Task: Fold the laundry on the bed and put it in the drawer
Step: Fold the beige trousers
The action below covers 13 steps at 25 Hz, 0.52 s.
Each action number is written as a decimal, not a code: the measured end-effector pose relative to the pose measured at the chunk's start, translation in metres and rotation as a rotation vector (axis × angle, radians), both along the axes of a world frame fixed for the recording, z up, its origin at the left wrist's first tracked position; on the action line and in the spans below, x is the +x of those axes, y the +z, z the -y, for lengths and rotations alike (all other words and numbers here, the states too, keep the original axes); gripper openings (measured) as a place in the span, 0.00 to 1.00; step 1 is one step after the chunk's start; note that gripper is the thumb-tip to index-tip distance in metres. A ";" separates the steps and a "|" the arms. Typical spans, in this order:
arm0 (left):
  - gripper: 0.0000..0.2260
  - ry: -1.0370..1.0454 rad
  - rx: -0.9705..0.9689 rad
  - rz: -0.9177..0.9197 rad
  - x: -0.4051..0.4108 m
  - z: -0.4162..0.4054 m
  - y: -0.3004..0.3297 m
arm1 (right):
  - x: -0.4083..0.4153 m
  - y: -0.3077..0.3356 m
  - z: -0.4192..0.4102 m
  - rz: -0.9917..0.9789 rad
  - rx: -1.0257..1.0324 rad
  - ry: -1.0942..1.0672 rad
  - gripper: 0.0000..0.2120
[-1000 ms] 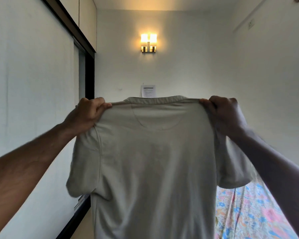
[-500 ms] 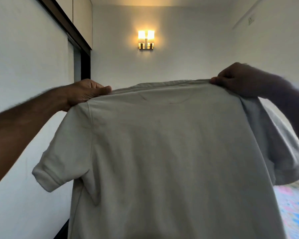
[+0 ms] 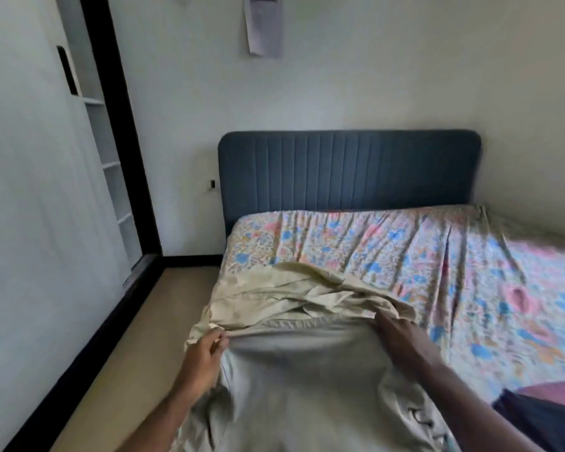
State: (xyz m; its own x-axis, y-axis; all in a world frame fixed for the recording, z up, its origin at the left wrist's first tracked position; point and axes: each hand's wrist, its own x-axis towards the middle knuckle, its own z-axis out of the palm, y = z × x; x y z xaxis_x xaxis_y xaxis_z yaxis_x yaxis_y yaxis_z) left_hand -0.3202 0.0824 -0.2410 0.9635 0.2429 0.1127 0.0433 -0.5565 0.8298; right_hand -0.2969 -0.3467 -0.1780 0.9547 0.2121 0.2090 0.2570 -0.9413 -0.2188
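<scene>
While both arms reach forward over the near corner of the bed [image 3: 405, 256], a person lowers a pale grey T-shirt [image 3: 307, 380] onto the floral sheet, holding it by its top edge. The left hand [image 3: 206, 357] pinches the shirt's left shoulder between thumb and curled fingers; the right hand [image 3: 402, 340] lies on the right shoulder with its fingers bent over the cloth, though motion blur leaves the exact grip unclear. Between the two hands the collar edge stretches in a shallow curve, and the body of the shirt runs back toward the person. Just beyond the hands, touching the shirt's top edge, lies a rumpled cream-coloured garment [image 3: 294, 291] in loose folds. To the right of the right forearm, at the lower edge of the view, a dark garment [image 3: 542, 415] with a maroon piece against it rests on the sheet. Farther ahead of the hands stands the padded blue headboard [image 3: 349, 171] against the wall, a sheet of paper [image 3: 264, 24] hanging above it. Left of the left hand run bare floor and a wardrobe [image 3: 108, 151] with its sliding door partly open, showing shelves.
</scene>
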 end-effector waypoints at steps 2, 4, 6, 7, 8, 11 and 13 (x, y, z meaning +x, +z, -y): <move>0.03 0.030 0.127 0.092 0.003 0.013 -0.028 | 0.022 -0.020 0.005 -0.021 -0.116 -0.003 0.37; 0.03 0.021 0.198 0.150 0.026 0.015 -0.031 | 0.052 -0.021 0.007 0.017 -0.150 0.024 0.35; 0.05 0.016 0.228 0.257 0.060 0.014 -0.017 | 0.080 -0.011 0.003 0.075 -0.140 0.008 0.27; 0.05 0.007 0.230 0.293 0.078 0.014 -0.013 | 0.094 -0.007 0.001 0.114 -0.125 0.003 0.22; 0.05 -0.006 0.237 0.306 0.096 0.014 -0.010 | 0.109 -0.007 0.000 0.139 -0.135 -0.006 0.20; 0.10 -0.063 0.277 0.169 0.136 0.012 -0.026 | 0.140 -0.020 -0.007 0.056 -0.121 -0.061 0.18; 0.13 -0.042 0.312 0.013 0.138 0.015 -0.048 | 0.148 -0.056 -0.008 -0.087 -0.088 -0.064 0.20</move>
